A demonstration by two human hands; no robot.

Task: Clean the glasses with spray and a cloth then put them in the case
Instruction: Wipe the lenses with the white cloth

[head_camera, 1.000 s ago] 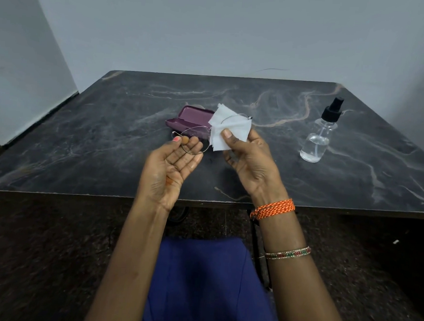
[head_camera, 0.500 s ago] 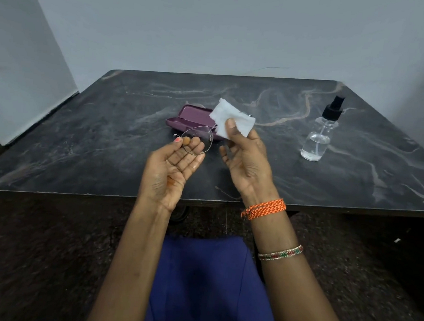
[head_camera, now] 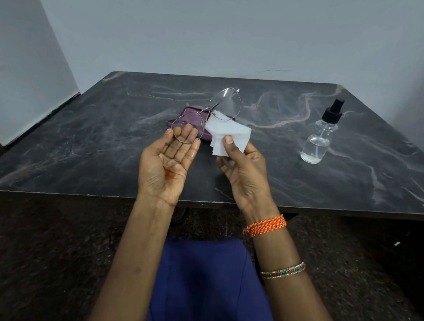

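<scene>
We are looking down at a dark marbled table, the largest element, on which the remaining items are lying. Our left hand is turned palm up with fingers nearly straight, supporting one lens of the glasses on the fingertips, presumably so the thin wire frame is being steadied without being squeezed. Our right hand is pinching the white cloth between thumb and fingers, keeping it against the frame near the bridge; whether it is also gripping the frame beneath the cloth we cannot tell. The glasses are thus being held above the table, between both hands, with the second lens tilting up and away. The spray bottle is standing upright well to the right, out of the wiping path. The purple case is lying open just behind the left fingertips, conveniently near for the final step.
</scene>
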